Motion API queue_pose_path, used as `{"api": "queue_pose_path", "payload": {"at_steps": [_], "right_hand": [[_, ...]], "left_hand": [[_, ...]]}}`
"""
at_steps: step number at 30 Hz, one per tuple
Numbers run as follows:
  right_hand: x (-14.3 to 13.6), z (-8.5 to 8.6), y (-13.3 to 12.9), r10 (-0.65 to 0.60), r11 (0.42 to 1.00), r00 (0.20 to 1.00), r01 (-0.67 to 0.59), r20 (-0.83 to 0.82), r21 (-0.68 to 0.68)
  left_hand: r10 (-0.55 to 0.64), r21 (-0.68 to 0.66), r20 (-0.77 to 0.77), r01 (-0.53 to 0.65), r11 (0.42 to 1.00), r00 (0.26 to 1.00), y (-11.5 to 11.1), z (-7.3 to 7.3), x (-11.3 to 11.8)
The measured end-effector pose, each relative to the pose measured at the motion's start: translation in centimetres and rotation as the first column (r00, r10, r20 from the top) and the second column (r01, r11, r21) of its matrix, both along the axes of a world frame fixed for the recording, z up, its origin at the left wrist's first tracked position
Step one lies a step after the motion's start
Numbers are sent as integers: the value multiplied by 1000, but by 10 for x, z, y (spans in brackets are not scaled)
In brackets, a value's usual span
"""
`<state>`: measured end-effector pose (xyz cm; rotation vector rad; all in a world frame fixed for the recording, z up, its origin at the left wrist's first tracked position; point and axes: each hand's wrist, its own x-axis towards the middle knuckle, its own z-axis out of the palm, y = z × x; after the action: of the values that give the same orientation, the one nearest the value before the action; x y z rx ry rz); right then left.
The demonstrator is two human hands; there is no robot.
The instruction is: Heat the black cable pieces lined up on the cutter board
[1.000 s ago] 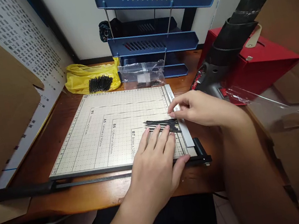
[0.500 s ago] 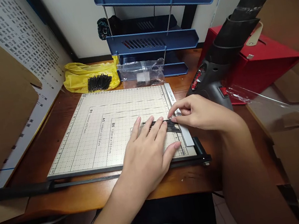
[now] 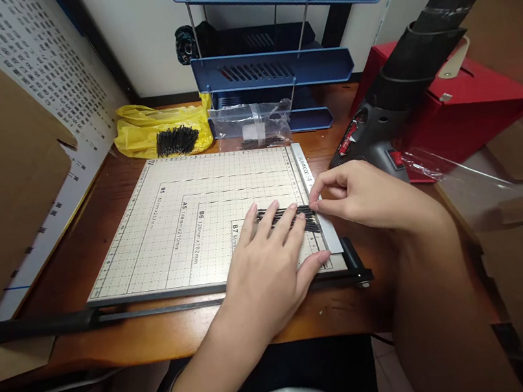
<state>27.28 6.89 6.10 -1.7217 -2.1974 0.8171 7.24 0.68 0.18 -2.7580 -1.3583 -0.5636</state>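
Several thin black strips lie side by side across the right part of a gridded paper cutter, their right ends at its metal ruler edge. My left hand lies flat over them, fingers spread, hiding their left parts. At the ruler, my right hand has thumb and index finger pinched at the right end of the topmost strip. The cutter's black-handled blade arm is down along the near edge of the board.
Behind the cutter lie a yellow plastic bag, a bundle of black strips and a clear bag. A blue tiered rack stands at the back. A heat-gun-like tool and red box are at right.
Both hands have shifted slightly right across the board, the left still pressing flat. The right fingertips have moved toward the metal ruler edge and come together. The camera view has shifted slightly.
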Motion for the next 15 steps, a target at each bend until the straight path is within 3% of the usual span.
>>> {"api": "queue_pose_path", "payload": {"at_steps": [15], "right_hand": [[1, -2, 1, 22, 1000, 1000, -23, 15, 22]], "left_hand": [[3, -37, 5, -3, 999, 1000, 1, 2, -7]]}}
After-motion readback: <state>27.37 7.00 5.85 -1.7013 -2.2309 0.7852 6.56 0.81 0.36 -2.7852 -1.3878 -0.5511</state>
